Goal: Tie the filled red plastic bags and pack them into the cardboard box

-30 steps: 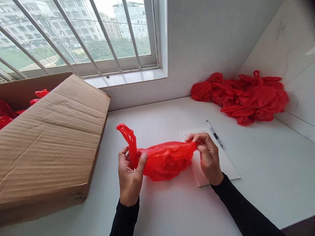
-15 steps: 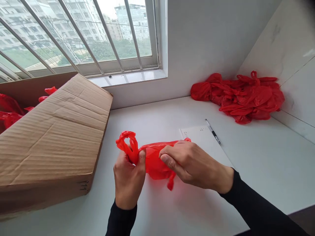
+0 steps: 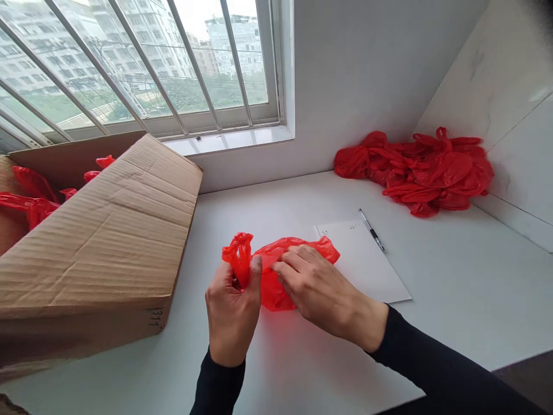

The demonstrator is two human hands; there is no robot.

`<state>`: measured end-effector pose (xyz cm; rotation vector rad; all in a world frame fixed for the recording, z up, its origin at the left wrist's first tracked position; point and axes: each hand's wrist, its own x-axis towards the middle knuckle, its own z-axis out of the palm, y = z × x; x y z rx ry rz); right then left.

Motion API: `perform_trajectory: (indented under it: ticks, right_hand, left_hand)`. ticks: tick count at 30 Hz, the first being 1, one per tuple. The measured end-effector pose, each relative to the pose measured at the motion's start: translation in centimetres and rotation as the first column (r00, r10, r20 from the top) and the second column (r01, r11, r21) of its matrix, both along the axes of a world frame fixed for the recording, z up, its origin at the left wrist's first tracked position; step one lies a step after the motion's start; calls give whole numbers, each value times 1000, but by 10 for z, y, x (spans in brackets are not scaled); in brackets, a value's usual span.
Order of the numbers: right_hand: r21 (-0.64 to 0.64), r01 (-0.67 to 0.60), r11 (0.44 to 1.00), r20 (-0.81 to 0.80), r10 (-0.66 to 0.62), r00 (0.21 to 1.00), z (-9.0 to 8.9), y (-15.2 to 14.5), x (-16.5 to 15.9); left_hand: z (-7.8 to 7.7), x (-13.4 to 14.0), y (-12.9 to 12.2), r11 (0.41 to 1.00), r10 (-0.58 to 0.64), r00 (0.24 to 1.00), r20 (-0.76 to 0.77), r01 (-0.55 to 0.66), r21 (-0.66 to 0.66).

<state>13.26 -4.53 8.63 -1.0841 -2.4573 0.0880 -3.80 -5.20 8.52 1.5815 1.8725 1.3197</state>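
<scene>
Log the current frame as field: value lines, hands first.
left hand: holds red plastic bag near its bunched end
right hand: on the same bag; grip partly hidden
cardboard box: left side, red plastic inside
red heap: far right corner
white paper: partly hidden behind right hand
pen: along the paper's right edge

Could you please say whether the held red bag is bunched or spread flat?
The bag is bunched: one end stands crumpled above the left hand, while the right hand partly covers its wrinkled body.
</scene>
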Motion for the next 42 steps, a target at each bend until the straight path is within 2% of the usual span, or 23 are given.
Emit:
perform_trajectory:
  ticks: [3, 6, 8, 13, 15, 17, 19, 21, 23, 26, 28, 30, 32, 34, 38, 42]
  right_hand:
    - [-128, 70, 989, 114, -55, 992, 0, -2, 4]
    - [-220, 124, 968, 180, -84, 980, -1, -7, 6]
    - [-221, 139, 965, 189, -97, 977, -1, -9, 5]
    - [-257, 228, 939, 269, -157, 950, -2, -9, -2]
    - [-260, 249, 933, 284, -173, 943, -4, -8, -4]
    - [-240, 262, 935, 250, -202, 947, -6, -7, -5]
    - [-181, 252, 951, 188, -218, 958, -8, -7, -3]
    - [-94, 188, 978, 141, -174, 975, -8, -8, -1]
    - [-53, 61, 997, 141, -53, 989, -6, -11, 0]
    - [-145, -81, 986, 156, 104, 982, -1, -19, 0]
    - [-245, -50, 968, 166, 92, 982, 0, -23, -1]
    - [-311, 71, 948, 236, 4, 972, -1, -24, -4]
    - [-338, 188, 922, 347, -64, 936, -4, -22, -8]
    - [-346, 240, 907, 430, -75, 900, -5, -19, -11]
    - [-386, 212, 898, 453, -16, 892, -4, -19, -13]
    - [-307, 121, 944, 407, 15, 913, -11, -27, -7]
  left_hand:
    - [-4, -1, -4, 1000, 23, 996, 91, -25, 12]
    - [-11, 2, -11, 999, 21, 982, 189, -13, -45]
    - [-14, 7, -15, 997, 15, 967, 254, 6, -81]
    - [-19, 17, -19, 996, -47, 916, 398, 75, -54]
    - [-20, 17, -20, 989, -59, 879, 473, 117, -94]
    - [-21, 15, -20, 978, -67, 829, 555, 165, -129]
    - [-20, 12, -20, 967, -91, 813, 575, 211, -144]
    - [-20, 8, -19, 958, -131, 844, 520, 242, -152]
    - [-21, 5, -16, 968, -129, 909, 395, 203, -150]
    - [-25, 0, -10, 994, -29, 975, 218, 52, -100]
    - [-28, 0, -7, 997, 26, 980, 197, -10, -79]
    - [-30, 2, -8, 996, 42, 978, 206, -25, -80]
    - [-32, 6, -12, 996, 42, 980, 194, -26, -87]
    - [-35, 11, -17, 996, 31, 990, 136, -19, -91]
    - [-38, 15, -24, 996, -15, 1000, 13, 16, -89]
    - [-40, 12, -27, 998, -17, 1000, 24, 18, -64]
